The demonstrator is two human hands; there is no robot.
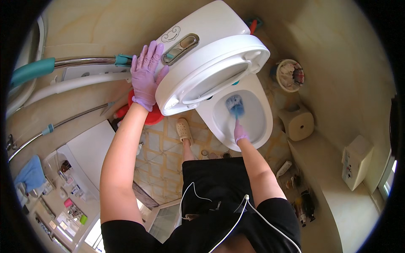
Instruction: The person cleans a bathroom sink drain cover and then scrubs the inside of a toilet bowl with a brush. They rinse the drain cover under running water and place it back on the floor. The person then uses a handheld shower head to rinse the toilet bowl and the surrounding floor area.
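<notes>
My right hand (240,132), in a thin purple glove, grips the handle of a blue toilet brush (234,102). The brush head is down inside the white toilet bowl (253,109), with whitish foam on its bristles. My left hand (146,72), gloved the same way, lies flat with fingers spread against the left end of the white toilet tank (205,23), beside the chrome flush button plate (180,49). Between the tank and the bowl stand the raised toilet seat and lid (215,68). My left palm holds nothing that I can see.
Right of the toilet are a lined waste bin (289,76) and a round-fronted paper holder (297,122). A white box (357,163) sits on the ledge. Teal-sleeved metal poles (85,61) and a red basin (155,117) are at left. Several bottles (303,205) line the lower right.
</notes>
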